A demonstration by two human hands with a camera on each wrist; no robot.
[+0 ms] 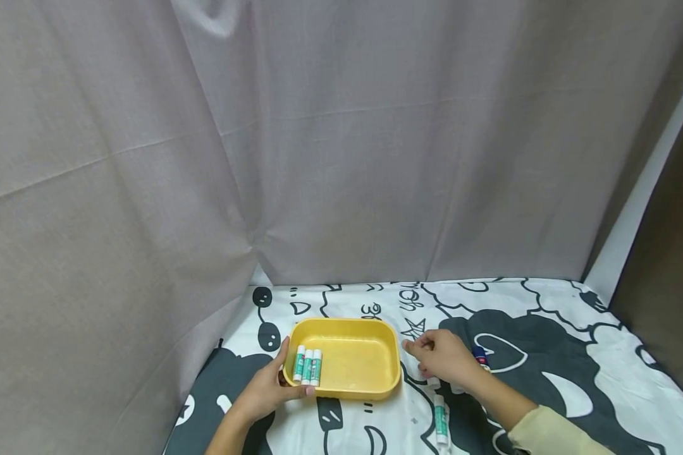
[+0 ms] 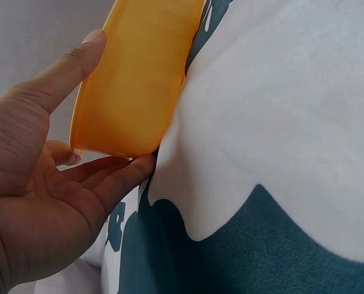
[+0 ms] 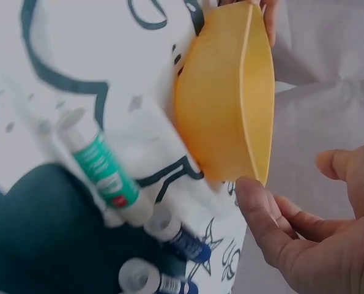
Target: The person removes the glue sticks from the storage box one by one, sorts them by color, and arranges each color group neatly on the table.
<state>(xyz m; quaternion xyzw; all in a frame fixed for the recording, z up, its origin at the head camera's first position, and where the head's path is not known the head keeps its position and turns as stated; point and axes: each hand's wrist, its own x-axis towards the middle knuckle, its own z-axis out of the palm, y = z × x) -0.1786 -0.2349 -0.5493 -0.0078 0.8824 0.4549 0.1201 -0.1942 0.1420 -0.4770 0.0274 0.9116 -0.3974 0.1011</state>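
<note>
A shallow yellow tray [image 1: 353,361] lies on the patterned cloth. Its left end is gripped by my left hand [image 1: 264,387], with the thumb at the near corner and fingers along the outer side. Inside, at the left, three green-and-white glue sticks [image 1: 308,366] stand side by side in a row. My right hand [image 1: 445,357] hovers just off the tray's right end, fingers loosely bent. Nothing sits between thumb and fingers in the right wrist view. Below that hand, another green-and-white glue stick [image 3: 105,168] lies on the cloth, near white-and-blue sticks [image 3: 180,236].
One blue-ended stick [image 1: 480,355] shows beyond the right wrist, partly covered by the forearm. A black-and-white cartoon cloth [image 1: 395,423] covers the surface. Grey curtain [image 1: 341,158] hangs behind and at the left; a brown panel [image 1: 668,253] stands at the right.
</note>
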